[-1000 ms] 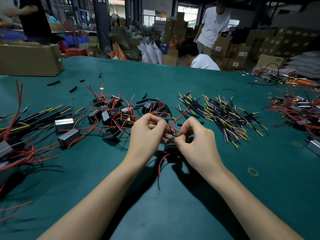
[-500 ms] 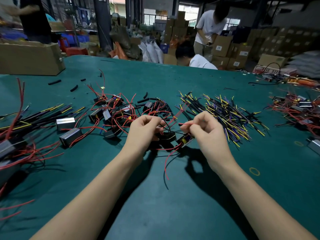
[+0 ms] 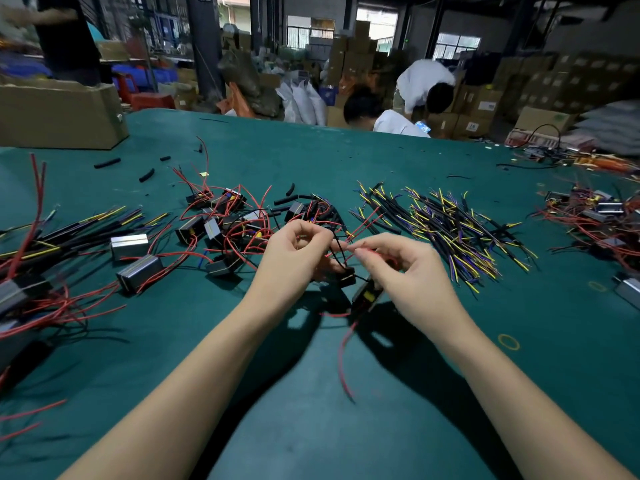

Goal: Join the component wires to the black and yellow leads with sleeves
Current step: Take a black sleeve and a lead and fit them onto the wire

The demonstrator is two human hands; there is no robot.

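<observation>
Head view: 2 hands on thin wires

Both hands work above the green worktop (image 3: 311, 427). Left hand (image 3: 294, 258) has its fingers pinched together on a black wire; right hand (image 3: 405, 275) pinches a red wire (image 3: 363, 221). A small black component (image 3: 365, 296) hangs just beneath them. Black and yellow leads (image 3: 450, 230) lie piled near the right hand.

From where I sit, only one mark reads: a white label on a brown carton (image 3: 473, 126) stacked past the far edge of the tabletop (image 3: 311, 150), at about 1 o'clock, bears what looks like the number "15". White labels on neighbouring cartons (image 3: 488, 106) at 1 to 2 o'clock are too blurred to make out. Nothing on the parts near my fingers carries legible print.
</observation>
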